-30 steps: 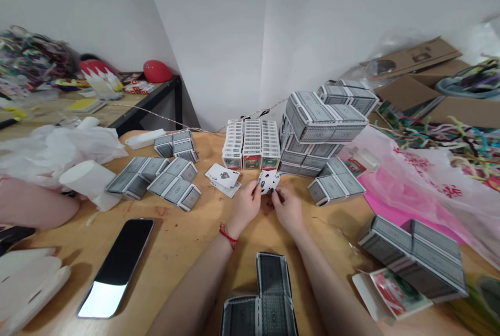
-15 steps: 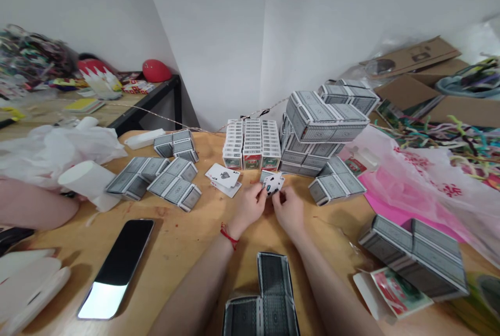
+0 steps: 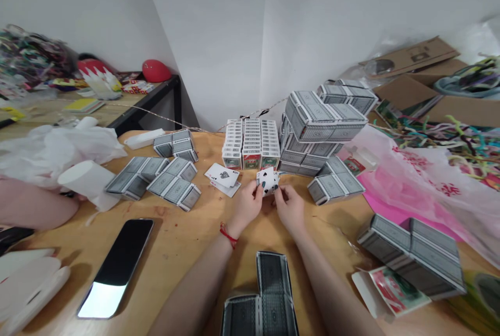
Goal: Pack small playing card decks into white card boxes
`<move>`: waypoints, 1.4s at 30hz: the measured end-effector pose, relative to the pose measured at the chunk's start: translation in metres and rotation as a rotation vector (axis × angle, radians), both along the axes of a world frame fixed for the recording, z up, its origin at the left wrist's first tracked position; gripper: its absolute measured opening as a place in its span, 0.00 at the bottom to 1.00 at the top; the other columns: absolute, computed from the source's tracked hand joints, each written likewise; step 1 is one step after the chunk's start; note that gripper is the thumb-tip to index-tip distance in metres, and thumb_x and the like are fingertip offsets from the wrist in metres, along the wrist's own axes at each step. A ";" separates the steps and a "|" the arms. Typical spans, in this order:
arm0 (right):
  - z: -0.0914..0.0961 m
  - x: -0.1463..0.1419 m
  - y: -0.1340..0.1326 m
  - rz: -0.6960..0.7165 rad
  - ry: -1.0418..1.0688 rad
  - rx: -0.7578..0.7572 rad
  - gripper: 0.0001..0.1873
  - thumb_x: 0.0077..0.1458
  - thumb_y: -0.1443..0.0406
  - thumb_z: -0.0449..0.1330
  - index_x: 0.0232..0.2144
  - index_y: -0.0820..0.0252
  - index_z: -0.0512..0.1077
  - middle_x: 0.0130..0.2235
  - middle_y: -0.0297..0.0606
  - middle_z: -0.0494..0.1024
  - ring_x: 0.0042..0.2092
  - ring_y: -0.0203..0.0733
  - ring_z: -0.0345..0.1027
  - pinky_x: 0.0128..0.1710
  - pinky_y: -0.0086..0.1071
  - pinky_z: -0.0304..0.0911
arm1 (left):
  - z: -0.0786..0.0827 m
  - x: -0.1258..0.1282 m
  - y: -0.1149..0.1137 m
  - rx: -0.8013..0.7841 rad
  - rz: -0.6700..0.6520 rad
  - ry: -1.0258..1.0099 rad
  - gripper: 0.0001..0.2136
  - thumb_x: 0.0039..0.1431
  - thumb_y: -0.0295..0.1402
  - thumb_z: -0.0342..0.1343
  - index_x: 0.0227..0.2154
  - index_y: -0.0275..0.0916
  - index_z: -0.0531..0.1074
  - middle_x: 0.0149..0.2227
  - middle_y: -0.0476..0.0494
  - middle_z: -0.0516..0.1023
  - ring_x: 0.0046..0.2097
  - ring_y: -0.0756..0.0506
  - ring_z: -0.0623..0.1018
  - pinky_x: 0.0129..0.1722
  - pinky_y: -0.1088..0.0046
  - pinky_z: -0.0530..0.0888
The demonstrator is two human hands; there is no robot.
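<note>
Between my two hands a few spade playing cards (image 3: 267, 179) are held face up, just above the table. My left hand (image 3: 250, 201) pinches them at the left edge, thumb on top. On the opposite edge my right hand (image 3: 288, 204) has its thumb and finger closed. To the left of my hands, an ace of spades (image 3: 223, 175) lies on another card. Behind them stand rows of upright card boxes (image 3: 251, 143). Near my forearms sits an L-shaped block (image 3: 273, 289) covered in grey card backs.
More card-covered blocks stand at left (image 3: 174, 182) and right (image 3: 336, 182), beside a tall stack (image 3: 312, 133). A phone (image 3: 117, 268) lies at front left. An opened card box (image 3: 398, 289) and pink plastic bag (image 3: 414, 169) are on the right.
The cards between my hands have turned and fanned slightly, showing more of their faces, and shifted a little left. My hands stay in nearly the same place.
</note>
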State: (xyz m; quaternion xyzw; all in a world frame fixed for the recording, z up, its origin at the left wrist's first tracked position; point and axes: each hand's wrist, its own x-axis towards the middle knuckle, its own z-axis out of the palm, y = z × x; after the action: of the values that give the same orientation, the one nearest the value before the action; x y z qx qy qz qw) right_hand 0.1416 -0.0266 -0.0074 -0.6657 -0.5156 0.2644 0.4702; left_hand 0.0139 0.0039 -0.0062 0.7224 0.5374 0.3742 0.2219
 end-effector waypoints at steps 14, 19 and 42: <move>0.001 0.003 0.006 0.281 0.649 0.016 0.12 0.45 0.55 0.60 0.25 0.58 0.68 0.25 0.31 0.71 0.26 0.35 0.66 0.31 0.30 0.62 | 0.001 -0.007 0.013 -0.163 -0.126 -0.502 0.15 0.54 0.42 0.48 0.20 0.36 0.61 0.21 0.52 0.61 0.25 0.52 0.60 0.26 0.77 0.58; -0.002 0.004 0.005 0.249 0.707 0.002 0.14 0.42 0.58 0.63 0.33 0.57 0.73 0.33 0.34 0.75 0.34 0.37 0.66 0.36 0.31 0.61 | 0.007 -0.008 0.015 -0.243 -0.185 -0.572 0.15 0.54 0.42 0.49 0.21 0.35 0.63 0.22 0.51 0.63 0.26 0.52 0.61 0.27 0.78 0.60; -0.005 0.006 0.009 0.203 0.524 -0.033 0.13 0.41 0.56 0.62 0.21 0.61 0.71 0.20 0.31 0.69 0.23 0.33 0.58 0.26 0.27 0.54 | -0.002 -0.009 0.012 -0.306 -0.279 -0.477 0.11 0.53 0.38 0.49 0.22 0.35 0.63 0.22 0.52 0.63 0.26 0.53 0.61 0.26 0.78 0.58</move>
State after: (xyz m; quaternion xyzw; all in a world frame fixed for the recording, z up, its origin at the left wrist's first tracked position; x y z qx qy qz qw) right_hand 0.1475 -0.0180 -0.0125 -0.5273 -0.4362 0.4817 0.5474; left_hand 0.0053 0.0154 -0.0080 0.6394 0.4160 0.4140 0.4968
